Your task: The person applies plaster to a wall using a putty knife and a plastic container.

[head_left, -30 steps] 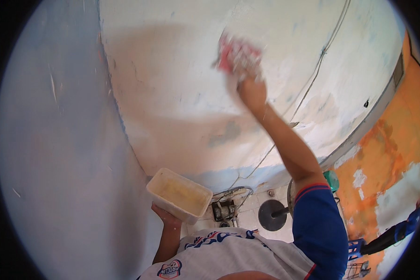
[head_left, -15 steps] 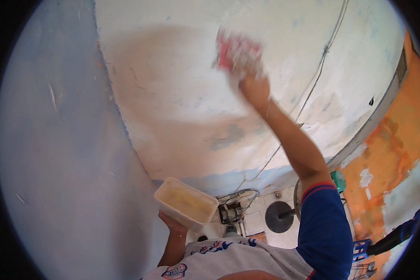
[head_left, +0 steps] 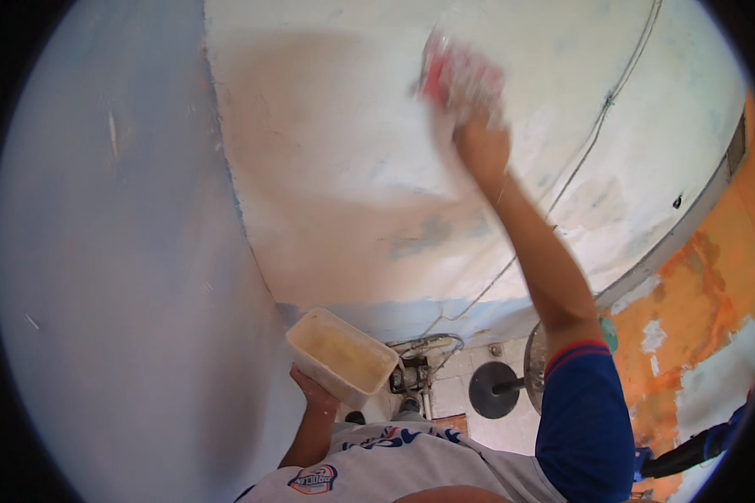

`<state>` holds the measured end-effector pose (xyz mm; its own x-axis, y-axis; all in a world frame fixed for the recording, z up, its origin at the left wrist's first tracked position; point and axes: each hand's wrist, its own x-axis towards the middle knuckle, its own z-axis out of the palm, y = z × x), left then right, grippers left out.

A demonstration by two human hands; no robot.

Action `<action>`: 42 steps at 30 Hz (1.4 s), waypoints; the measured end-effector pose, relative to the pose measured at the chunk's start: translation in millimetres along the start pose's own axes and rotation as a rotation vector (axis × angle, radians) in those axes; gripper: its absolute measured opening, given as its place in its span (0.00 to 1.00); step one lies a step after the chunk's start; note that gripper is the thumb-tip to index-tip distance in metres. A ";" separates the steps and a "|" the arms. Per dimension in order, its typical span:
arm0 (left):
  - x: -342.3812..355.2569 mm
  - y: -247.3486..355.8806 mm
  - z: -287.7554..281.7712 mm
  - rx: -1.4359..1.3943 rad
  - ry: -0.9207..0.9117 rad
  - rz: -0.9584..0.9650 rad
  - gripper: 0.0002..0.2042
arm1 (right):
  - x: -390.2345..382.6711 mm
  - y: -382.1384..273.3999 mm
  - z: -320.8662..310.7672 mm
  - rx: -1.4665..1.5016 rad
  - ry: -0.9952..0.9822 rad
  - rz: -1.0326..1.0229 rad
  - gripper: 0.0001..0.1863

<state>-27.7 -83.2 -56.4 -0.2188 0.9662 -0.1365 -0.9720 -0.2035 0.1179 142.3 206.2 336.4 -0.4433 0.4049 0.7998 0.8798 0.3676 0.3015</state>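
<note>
My right arm reaches up to the pale, patchy wall [head_left: 335, 126]. Motion smears my right hand [head_left: 481, 134], whose fingers appear closed around a red thing [head_left: 434, 74] smeared with white. Whether that is a cloth or a sponge I cannot make out, nor whether it touches the wall. Low on the left, my left hand [head_left: 315, 392] grips a whitish rectangular plastic tub [head_left: 354, 392] from its near side and underneath. The tub is tilted, and a cream-yellow layer shows inside it.
A bluish wall [head_left: 117, 277] meets the pale one at a corner on my left. A cable [head_left: 600, 117] runs down the pale wall. Below are a small pump-like machine [head_left: 409, 375] and a round dark base with a post [head_left: 493, 390]. An orange, peeling wall [head_left: 713, 251] stands right.
The view has shifted, so the walls appear farther right. My right hand has moved slightly higher on the pale wall. The tub stays in my left hand.
</note>
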 end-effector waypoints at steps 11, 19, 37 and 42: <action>-6.2 -7.9 11.5 -0.015 -0.124 0.058 0.37 | 30.9 2.8 -47.0 0.128 0.365 -0.042 0.26; -16.3 -39.7 56.3 0.017 -0.022 0.114 0.34 | -51.0 -35.9 -8.6 0.336 0.144 -0.378 0.33; -35.2 -21.5 77.3 0.050 0.034 0.195 0.32 | 69.0 23.3 -82.4 0.060 0.346 -0.071 0.26; -17.5 -4.2 63.9 0.055 0.015 0.168 0.33 | 2.0 -16.2 -0.2 0.047 0.456 -0.454 0.20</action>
<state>-14.4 -89.2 8.3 -0.3791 0.9168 -0.1255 -0.9157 -0.3521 0.1939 127.2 200.9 333.2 -0.6432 -0.1918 0.7413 0.6089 0.4590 0.6470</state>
